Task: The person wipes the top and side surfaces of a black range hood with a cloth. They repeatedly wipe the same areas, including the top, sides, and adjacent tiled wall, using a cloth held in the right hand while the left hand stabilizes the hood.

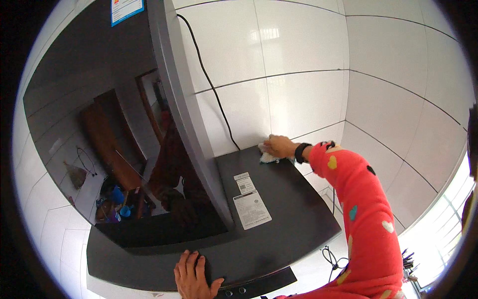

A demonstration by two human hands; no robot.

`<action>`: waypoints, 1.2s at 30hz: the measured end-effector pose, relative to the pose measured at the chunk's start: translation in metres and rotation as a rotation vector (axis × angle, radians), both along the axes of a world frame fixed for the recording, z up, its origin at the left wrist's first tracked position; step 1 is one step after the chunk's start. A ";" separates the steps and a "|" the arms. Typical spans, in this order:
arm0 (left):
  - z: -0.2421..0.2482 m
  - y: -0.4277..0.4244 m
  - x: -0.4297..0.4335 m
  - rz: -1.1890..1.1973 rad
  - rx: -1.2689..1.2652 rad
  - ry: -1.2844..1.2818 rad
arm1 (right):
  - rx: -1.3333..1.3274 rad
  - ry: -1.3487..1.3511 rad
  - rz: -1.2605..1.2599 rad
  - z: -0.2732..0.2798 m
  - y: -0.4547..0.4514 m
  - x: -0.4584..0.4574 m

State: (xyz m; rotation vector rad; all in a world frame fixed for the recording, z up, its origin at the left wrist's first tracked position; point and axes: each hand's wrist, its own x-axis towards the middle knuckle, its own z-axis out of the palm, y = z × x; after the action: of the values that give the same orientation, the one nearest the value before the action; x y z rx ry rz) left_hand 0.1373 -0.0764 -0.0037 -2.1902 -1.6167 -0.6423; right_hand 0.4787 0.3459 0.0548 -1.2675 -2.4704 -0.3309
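Note:
My right hand presses a crumpled pale cloth onto the far back corner of a dark appliance top, close to the tiled wall. The appliance looks like a range hood. My left hand rests with spread fingers on the top's front edge and holds nothing. Rising from the top on the left is a glossy black panel that reflects the room. White labels bearing print are stuck on the top between the panel and my right arm.
A black cable runs down the white tiled wall behind the top. Another looped cable hangs below its right edge. A dark strip with two round knobs shows under the front edge. At right is a bright barred window.

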 end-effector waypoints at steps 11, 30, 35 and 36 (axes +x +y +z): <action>-0.008 0.027 -0.019 -0.023 -0.049 -0.012 | 0.562 0.975 -0.411 0.205 0.080 0.063; -0.020 0.049 -0.022 -0.051 -0.032 0.022 | 0.808 0.726 0.239 0.226 0.116 -0.007; -0.020 0.049 -0.024 -0.064 -0.017 0.029 | 0.661 0.628 0.305 0.210 0.107 -0.016; -0.020 0.048 -0.024 -0.065 -0.019 0.026 | 0.621 0.578 0.319 0.203 0.104 -0.018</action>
State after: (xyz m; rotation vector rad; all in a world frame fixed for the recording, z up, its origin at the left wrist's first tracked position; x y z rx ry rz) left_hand 0.1131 -0.0281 -0.0238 -2.2635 -1.5504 -0.6167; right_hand 0.4605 0.4501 0.2578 -0.5879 -1.8191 -0.5082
